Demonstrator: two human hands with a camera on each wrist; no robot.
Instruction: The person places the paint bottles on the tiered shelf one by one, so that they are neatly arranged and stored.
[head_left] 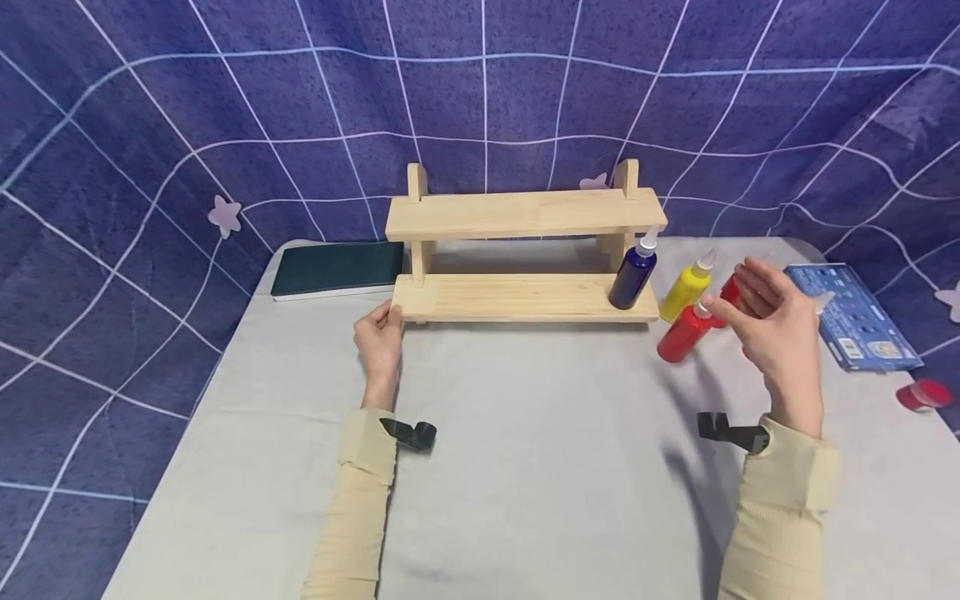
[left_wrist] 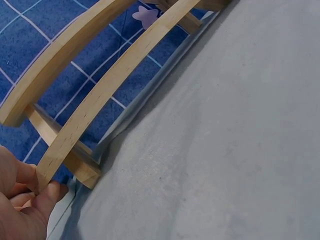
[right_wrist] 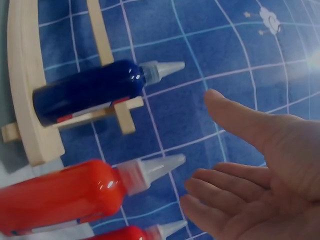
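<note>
A two-tier wooden shelf (head_left: 517, 297) stands at the back of the table. My left hand (head_left: 378, 340) pinches the left end of its lower board, thumb and fingers round the edge in the left wrist view. On that board's right end stands a dark blue squeeze bottle (head_left: 632, 279) with a pointed nozzle. Right of the shelf are a yellow bottle (head_left: 686, 293) and a red bottle (head_left: 681, 337), with another red bottle (right_wrist: 122, 234) beside it. My right hand (head_left: 783, 337) hovers by the red bottles, fingers spread and palm bare; it partly hides things behind it.
A dark green flat box (head_left: 337, 268) lies left of the shelf. On the right are a blue printed package (head_left: 855, 312) and a small red-lidded jar (head_left: 924, 394). A blue checked curtain (head_left: 480, 100) hangs behind the white-covered table (head_left: 525, 450).
</note>
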